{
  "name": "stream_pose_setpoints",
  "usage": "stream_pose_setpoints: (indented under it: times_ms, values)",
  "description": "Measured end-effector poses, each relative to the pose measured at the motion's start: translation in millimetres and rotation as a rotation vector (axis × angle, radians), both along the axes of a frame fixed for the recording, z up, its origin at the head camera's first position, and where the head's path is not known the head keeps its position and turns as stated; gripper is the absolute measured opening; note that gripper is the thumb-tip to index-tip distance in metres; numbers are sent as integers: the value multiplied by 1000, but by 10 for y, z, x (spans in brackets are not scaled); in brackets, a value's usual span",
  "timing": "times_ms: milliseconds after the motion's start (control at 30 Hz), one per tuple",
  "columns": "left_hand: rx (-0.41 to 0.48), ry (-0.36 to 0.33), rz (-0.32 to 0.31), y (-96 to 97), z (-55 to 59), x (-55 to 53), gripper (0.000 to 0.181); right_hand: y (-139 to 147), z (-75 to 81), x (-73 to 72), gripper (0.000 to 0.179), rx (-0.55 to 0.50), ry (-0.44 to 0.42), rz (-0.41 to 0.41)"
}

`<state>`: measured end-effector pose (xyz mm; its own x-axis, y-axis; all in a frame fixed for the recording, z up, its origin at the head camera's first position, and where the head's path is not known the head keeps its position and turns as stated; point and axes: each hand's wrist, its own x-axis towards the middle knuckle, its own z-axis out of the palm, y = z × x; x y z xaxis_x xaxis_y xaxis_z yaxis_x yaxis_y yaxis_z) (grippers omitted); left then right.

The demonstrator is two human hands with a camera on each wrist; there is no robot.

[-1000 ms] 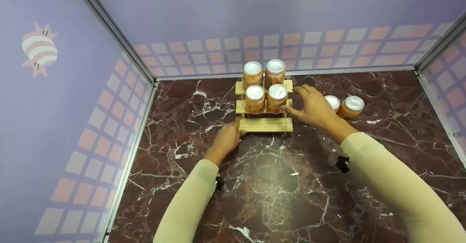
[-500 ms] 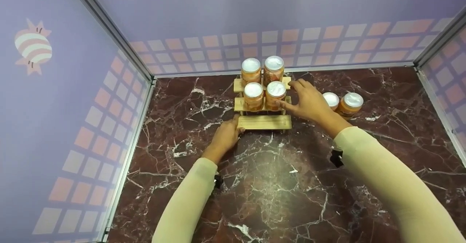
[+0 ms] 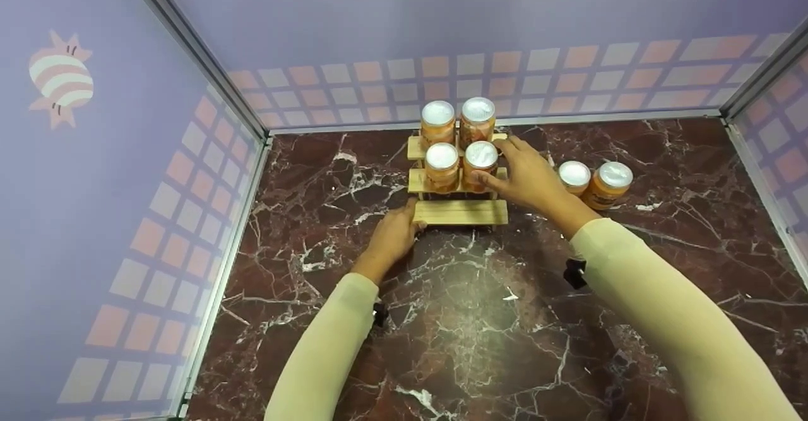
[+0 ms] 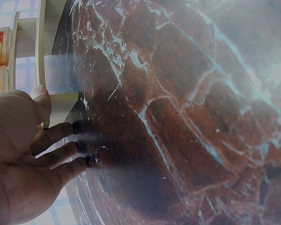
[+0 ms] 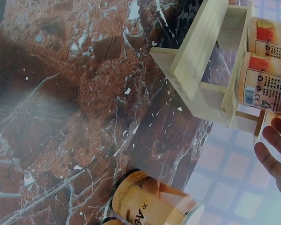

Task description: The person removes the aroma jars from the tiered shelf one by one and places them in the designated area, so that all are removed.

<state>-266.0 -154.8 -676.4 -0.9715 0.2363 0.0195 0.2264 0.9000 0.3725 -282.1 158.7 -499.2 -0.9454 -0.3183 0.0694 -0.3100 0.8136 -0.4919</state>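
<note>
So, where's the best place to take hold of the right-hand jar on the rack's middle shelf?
Probably around the rounded sides of the jar, below its pale lid, coming from the right. It stands upright, another jar sits close on its left, and two taller-standing jars are behind on the higher shelf. The right hand is at that side.

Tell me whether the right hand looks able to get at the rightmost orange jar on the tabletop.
Probably yes: the rightmost jar has nothing on its right, though another jar crowds its left. The right hand would first swing back from the tiered wooden rack.
</note>
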Motion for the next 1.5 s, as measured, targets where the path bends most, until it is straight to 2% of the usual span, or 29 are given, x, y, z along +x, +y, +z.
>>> stream_pose_setpoints:
  times_ms: [200, 533, 900, 1167, 1500]
  values:
    - [-12, 8, -1, 5, 21, -13, 72, -30, 4, -31, 74, -45, 3, -3]
    - [3, 37, -16, -5, -27, -1, 72, -28, -72, -22, 61, -190, 99, 53]
    - [3, 20, -16, 2, -12, -24, 67, 93, -39, 57, 56, -235, 174, 70]
    - [-1, 18, 1, 8, -7, -1, 68, 252, -45, 100, 64, -210, 198, 58]
    - [-1, 9, -7, 1, -12, -19, 69, 450, -44, 184, 66, -115, 234, 50]
